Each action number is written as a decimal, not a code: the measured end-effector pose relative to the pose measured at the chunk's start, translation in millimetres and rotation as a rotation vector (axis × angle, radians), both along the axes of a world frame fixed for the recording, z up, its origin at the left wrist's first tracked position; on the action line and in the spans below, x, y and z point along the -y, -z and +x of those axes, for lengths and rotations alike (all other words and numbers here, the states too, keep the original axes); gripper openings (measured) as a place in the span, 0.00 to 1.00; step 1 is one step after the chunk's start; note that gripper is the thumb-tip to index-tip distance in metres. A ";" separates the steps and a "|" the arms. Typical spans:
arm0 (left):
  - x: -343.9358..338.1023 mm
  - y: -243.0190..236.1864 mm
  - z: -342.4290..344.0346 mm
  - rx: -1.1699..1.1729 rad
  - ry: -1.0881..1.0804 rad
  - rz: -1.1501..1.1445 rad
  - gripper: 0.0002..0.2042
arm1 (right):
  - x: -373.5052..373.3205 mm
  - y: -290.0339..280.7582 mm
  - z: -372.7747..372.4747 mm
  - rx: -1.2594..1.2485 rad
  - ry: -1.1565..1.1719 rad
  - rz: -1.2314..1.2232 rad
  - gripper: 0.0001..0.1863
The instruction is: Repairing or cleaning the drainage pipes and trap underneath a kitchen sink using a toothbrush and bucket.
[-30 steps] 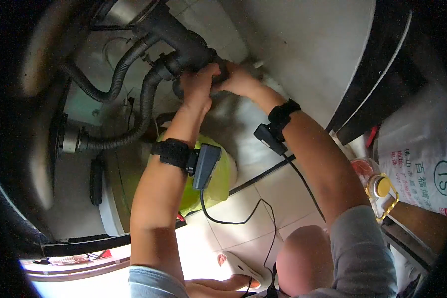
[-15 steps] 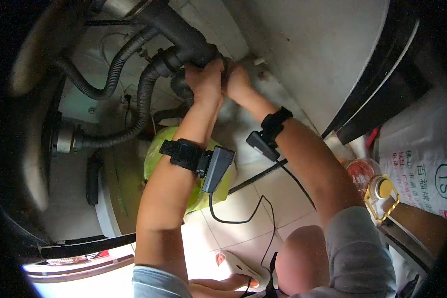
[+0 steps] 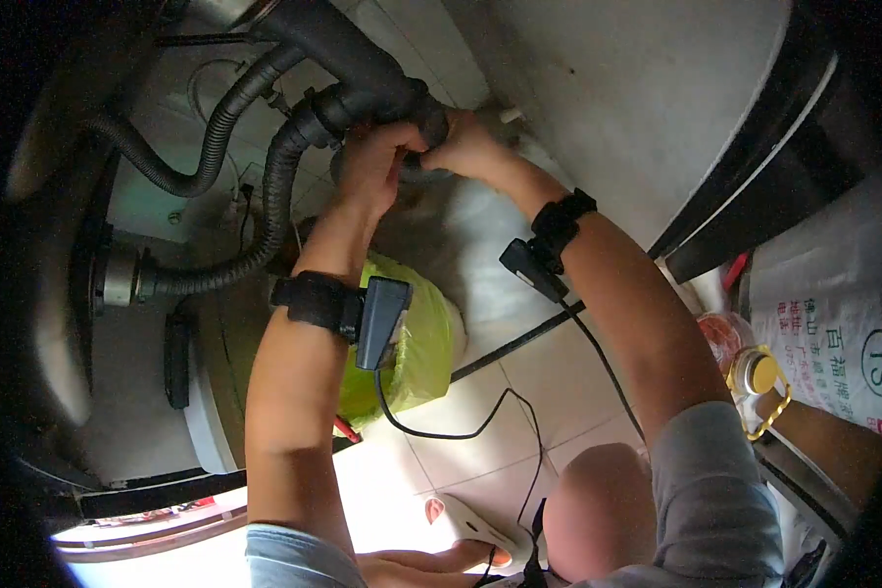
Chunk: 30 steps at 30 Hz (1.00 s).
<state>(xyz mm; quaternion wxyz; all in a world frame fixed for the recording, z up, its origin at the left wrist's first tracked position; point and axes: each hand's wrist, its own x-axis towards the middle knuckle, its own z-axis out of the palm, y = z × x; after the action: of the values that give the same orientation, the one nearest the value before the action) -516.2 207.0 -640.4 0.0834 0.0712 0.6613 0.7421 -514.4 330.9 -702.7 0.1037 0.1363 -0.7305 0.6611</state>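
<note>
Under a cabinet, a dark drain pipe [image 3: 338, 49] runs down to a rounded pipe fitting [image 3: 423, 110] at the upper middle. My left hand [image 3: 372, 157] is closed against the underside of this fitting, its fingertips partly hidden. My right hand [image 3: 461, 147] wraps round the fitting from the right, close beside my left fingers. A corrugated dark hose [image 3: 277, 196] joins the pipe just left of my hands and curves down to a metal fitting [image 3: 120, 277]. A second hose [image 3: 196, 181] loops above it. Both my forearms carry strapped black devices with cables.
A bin lined with a yellow-green bag [image 3: 421, 343] stands beneath my left arm. A pale cabinet wall [image 3: 608, 78] rises at upper right. A white sack [image 3: 813, 304] and a yellow-capped container [image 3: 759, 374] are at right. My knee and sandal show over the tiled floor [image 3: 490, 431].
Both hands stay on the pipe fitting and have shifted their grip slightly. My left forearm swung right, then back left; my right forearm has risen a little and moved rightward since the middle frame.
</note>
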 end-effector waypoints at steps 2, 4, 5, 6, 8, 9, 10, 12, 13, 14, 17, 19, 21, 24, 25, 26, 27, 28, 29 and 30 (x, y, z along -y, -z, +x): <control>0.1 -2.8 -1.5 0.063 0.058 -0.058 0.12 | -4.4 2.0 -1.8 0.022 -0.001 0.019 0.25; 2.0 -6.4 -0.6 0.089 0.075 -0.077 0.12 | -4.9 5.3 -8.3 0.145 0.005 0.125 0.25; 2.8 -7.9 0.9 0.114 0.089 -0.098 0.12 | -5.0 6.7 -7.9 0.145 0.004 0.125 0.25; 1.1 -7.5 2.8 0.114 0.089 -0.098 0.12 | -5.9 8.9 -6.2 0.019 0.022 0.121 0.25; -2.9 -8.9 8.5 0.146 0.018 -0.060 0.13 | -4.3 6.6 -1.8 -0.114 0.034 0.110 0.25; -3.6 -7.6 11.8 0.143 0.016 -0.062 0.13 | -3.7 5.8 0.9 -0.108 0.047 -0.034 0.24; -8.0 -5.1 14.8 0.056 0.015 0.009 0.13 | -8.1 3.3 3.7 -0.105 0.067 -0.169 0.24; -3.1 -1.1 22.0 -0.030 0.001 0.072 0.14 | -19.7 -35.7 19.7 -0.036 -0.137 -0.344 0.22; -3.1 1.2 26.9 -0.043 -0.024 0.168 0.13 | -26.5 -48.3 26.3 0.040 -0.330 -0.516 0.21; -3.2 3.9 31.1 -0.056 -0.051 0.264 0.11 | -26.7 -47.9 24.0 0.043 -0.326 -0.517 0.21; -8.4 11.2 38.5 -0.112 -0.047 0.155 0.11 | -27.6 -48.0 10.0 0.180 -0.245 -0.394 0.19; -15.3 12.8 47.7 -0.121 -0.083 0.123 0.13 | -28.0 -43.9 9.0 0.133 -0.302 -0.488 0.19; -16.9 13.8 51.4 -0.124 -0.111 0.069 0.21 | -26.0 -44.1 10.0 0.159 -0.289 -0.491 0.18; -14.5 16.7 52.7 -0.083 -0.133 0.029 0.23 | -25.1 -44.8 13.4 0.174 -0.270 -0.463 0.18; -13.5 19.3 51.5 -0.085 -0.133 0.029 0.23 | -24.8 -46.0 13.9 0.157 -0.270 -0.435 0.19; -12.9 22.2 50.0 -0.085 -0.126 0.027 0.25 | -23.7 -46.9 14.7 0.155 -0.271 -0.435 0.19; -12.0 24.8 48.7 -0.084 -0.119 0.025 0.26 | -22.1 -47.6 15.9 0.159 -0.205 -0.425 0.18; -15.3 23.6 50.0 -0.085 -0.118 0.027 0.26 | -22.3 -47.4 16.5 0.162 -0.136 -0.414 0.18; -19.6 22.3 51.6 -0.059 -0.161 0.021 0.26 | -23.3 -44.0 13.1 0.161 -0.135 -0.412 0.18; -23.0 21.4 52.8 -0.033 -0.204 0.015 0.27 | -24.5 -38.2 7.2 0.123 -0.164 -0.424 0.17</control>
<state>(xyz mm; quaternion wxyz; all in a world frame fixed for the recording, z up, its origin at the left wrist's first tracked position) -463.4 230.0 -661.9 -0.0040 0.0164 0.6610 0.7502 -507.2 355.4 -664.5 0.0309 0.1298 -0.5667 0.8130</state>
